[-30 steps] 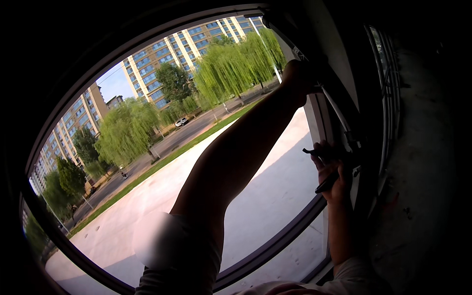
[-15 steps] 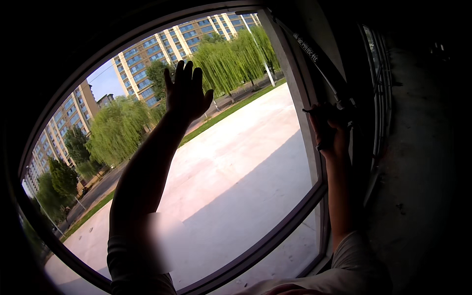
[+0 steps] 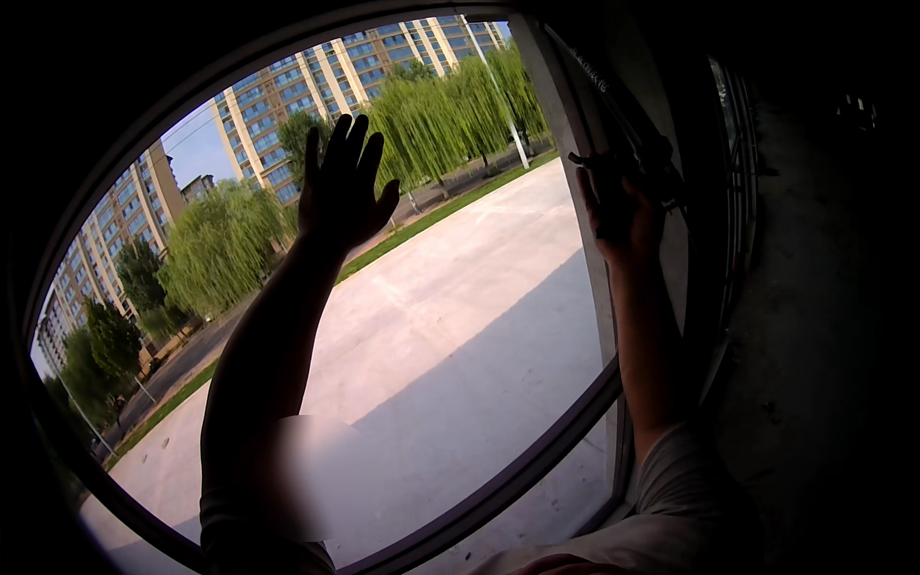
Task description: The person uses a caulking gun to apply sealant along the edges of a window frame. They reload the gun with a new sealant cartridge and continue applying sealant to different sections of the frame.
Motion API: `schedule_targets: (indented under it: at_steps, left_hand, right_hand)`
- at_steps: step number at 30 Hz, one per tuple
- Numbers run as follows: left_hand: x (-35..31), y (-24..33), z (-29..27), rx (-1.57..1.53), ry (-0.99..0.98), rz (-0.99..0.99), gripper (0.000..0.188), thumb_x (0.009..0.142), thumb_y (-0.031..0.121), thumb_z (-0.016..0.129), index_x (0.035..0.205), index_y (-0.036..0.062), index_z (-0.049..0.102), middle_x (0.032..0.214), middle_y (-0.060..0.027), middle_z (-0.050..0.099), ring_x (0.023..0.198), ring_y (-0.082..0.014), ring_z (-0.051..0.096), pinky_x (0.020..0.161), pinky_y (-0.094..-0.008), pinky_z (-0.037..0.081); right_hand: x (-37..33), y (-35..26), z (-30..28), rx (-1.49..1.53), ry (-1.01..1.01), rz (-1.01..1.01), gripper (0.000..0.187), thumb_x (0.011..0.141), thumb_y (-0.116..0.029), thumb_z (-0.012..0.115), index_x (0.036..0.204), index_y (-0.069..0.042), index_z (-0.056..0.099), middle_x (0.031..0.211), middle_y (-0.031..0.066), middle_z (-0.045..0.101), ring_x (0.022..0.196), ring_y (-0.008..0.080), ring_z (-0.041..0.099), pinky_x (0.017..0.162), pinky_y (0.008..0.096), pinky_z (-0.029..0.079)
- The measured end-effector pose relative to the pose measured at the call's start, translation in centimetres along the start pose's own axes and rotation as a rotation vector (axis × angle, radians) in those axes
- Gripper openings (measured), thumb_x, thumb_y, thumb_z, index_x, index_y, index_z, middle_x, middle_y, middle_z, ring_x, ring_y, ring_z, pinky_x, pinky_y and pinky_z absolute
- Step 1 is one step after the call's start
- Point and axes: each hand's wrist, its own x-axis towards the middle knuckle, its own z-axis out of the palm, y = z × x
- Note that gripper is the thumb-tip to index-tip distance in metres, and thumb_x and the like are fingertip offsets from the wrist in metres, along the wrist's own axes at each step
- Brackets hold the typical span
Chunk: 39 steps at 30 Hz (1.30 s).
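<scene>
My left hand (image 3: 347,196) is raised in front of a large window pane (image 3: 450,316), fingers spread, apparently flat against the glass and holding nothing. Over at the right edge of the window, my right hand (image 3: 628,225) is wrapped round the handle of a dark caulking gun (image 3: 606,94). The gun's long barrel slants up and to the left, close along the upright window frame (image 3: 561,115). Its tip is lost in shadow at the top, so I cannot tell whether it touches the frame. Much of the grip and trigger is too dark to make out.
A dark lower frame bar (image 3: 517,474) curves beneath the pane, with another glass section (image 3: 537,508) under it. Outside lie pale paving, willow trees (image 3: 225,244) and tall buildings (image 3: 335,72). To the right is a dim interior floor (image 3: 795,383).
My right hand has shifted up and slightly left, carrying the caulking gun along the upright frame. My left hand sits a little further left in view, still spread.
</scene>
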Motion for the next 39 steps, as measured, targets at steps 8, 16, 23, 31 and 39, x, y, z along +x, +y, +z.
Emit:
schedule_targets:
  at_steps: [8, 16, 23, 31, 39]
  left_hand:
    - [0.0, 0.0, 0.0, -0.021, 0.043, 0.014, 0.064, 0.091, 0.042, 0.065, 0.144, 0.0076, 0.052, 0.155, -0.0164, 0.044, 0.149, -0.0307, 0.035, 0.125, -0.0576, 0.015]
    - [0.4, 0.7, -0.4, -0.025, -0.003, -0.001, 0.063, 0.091, 0.041, 0.065, 0.142, 0.0056, 0.054, 0.157, -0.0166, 0.043, 0.149, -0.031, 0.035, 0.125, -0.0575, 0.015]
    - [0.7, 1.1, -0.1, -0.027, -0.014, -0.006, 0.063, 0.092, 0.042, 0.064, 0.142, 0.0049, 0.053, 0.157, -0.0171, 0.042, 0.149, -0.0305, 0.034, 0.125, -0.0582, 0.014]
    - [1.7, 2.1, 1.1, -0.03, -0.057, -0.023, 0.065, 0.091, 0.045, 0.063, 0.142, 0.0047, 0.054, 0.157, -0.0165, 0.042, 0.15, -0.0298, 0.032, 0.125, -0.0578, 0.012]
    - [5.7, 4.9, -0.1, -0.367, -0.326, -0.286, 0.064, 0.092, 0.056, 0.061, 0.125, 0.0017, 0.064, 0.134, -0.02, 0.062, 0.139, -0.0311, 0.047, 0.121, -0.0544, 0.022]
  right_hand:
    - [-0.2, 0.3, 2.3, -0.053, 0.047, -0.043, 0.028, 0.099, -0.022, 0.064, 0.12, -0.004, 0.061, 0.117, 0.0141, 0.068, 0.116, 0.0302, 0.063, 0.113, 0.0516, 0.045]
    - [0.2, -0.5, 0.9, -0.021, -0.06, -0.027, 0.036, 0.099, -0.022, 0.061, 0.128, 0.0, 0.06, 0.115, 0.0175, 0.071, 0.113, 0.0321, 0.068, 0.106, 0.0523, 0.053]
    - [0.0, -2.0, -2.2, -0.016, -0.12, 0.087, 0.034, 0.097, -0.028, 0.063, 0.117, 0.0, 0.065, 0.104, 0.0174, 0.072, 0.098, 0.0321, 0.072, 0.087, 0.05, 0.062]
    - [-5.3, 0.1, 2.2, -0.112, 0.205, 0.107, 0.026, 0.099, -0.03, 0.06, 0.097, -0.005, 0.066, 0.083, 0.0112, 0.068, 0.075, 0.0281, 0.072, 0.052, 0.0416, 0.06]
    - [-10.0, 4.7, 4.4, 0.036, 0.113, 0.244, 0.025, 0.1, -0.028, 0.056, 0.09, -0.006, 0.063, 0.079, 0.0094, 0.066, 0.068, 0.0279, 0.069, 0.053, 0.0411, 0.059]
